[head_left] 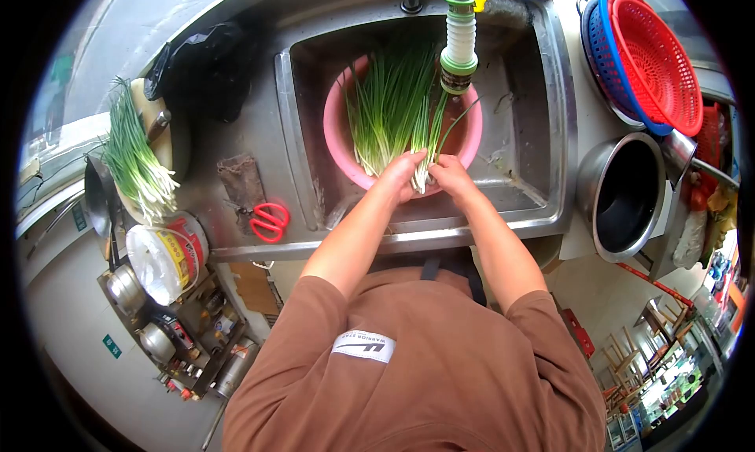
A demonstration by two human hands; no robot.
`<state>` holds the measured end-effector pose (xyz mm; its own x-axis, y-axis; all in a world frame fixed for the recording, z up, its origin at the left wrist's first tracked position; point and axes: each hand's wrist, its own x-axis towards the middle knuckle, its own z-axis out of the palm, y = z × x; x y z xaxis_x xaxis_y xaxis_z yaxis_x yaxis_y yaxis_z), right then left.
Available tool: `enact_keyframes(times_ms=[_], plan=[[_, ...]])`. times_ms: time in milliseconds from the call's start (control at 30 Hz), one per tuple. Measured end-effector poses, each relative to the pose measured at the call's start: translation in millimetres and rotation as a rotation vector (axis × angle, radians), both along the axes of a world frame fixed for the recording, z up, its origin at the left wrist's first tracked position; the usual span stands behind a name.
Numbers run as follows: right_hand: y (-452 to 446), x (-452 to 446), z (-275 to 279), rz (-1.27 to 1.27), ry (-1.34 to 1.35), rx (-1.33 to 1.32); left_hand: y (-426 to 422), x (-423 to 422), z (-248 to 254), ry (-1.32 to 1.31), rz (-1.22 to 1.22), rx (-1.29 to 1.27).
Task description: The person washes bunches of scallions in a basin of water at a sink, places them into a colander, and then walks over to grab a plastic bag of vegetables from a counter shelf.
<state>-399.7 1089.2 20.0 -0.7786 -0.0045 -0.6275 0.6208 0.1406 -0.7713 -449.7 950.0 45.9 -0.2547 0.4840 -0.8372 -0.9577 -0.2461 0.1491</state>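
A pink basin (336,149) stands in the metal sink (515,149), filled with long green onions (389,98) whose white ends point toward me. At the basin's near rim, my left hand (403,175) is closed round the white ends of a small bunch of green onions (422,165). My right hand (450,175) grips the same bunch from the other side, its fingers curled at the stems. The undersides of both hands are hidden. Above the basin's right part hangs a faucet with a white and green nozzle (458,47).
Left of the sink lie red-handled scissors (270,222), a dark cloth (242,181) and a black plastic bag (200,71). More green onions (138,153) rest on a cutting board at far left, above a white bucket (167,255). Colanders (653,59) and a steel pot (625,196) stand right.
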Motion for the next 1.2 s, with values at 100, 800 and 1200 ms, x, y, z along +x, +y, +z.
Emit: enact_keyframes(times_ms=[100,800,1200], plan=[[4.8,2.4,3.1,0.160,0.108,0.081,-3.9,-2.1,-4.2,0.067,-0.025,0.036],[59.6,37.4,34.1,-0.294,0.201,0.164,-15.1,-19.3,18.0,1.149,-1.222,-0.759],[7.5,15.4,42.1,-0.274,0.202,0.033,-121.9,-60.5,180.2,0.992,-1.139,-0.689]])
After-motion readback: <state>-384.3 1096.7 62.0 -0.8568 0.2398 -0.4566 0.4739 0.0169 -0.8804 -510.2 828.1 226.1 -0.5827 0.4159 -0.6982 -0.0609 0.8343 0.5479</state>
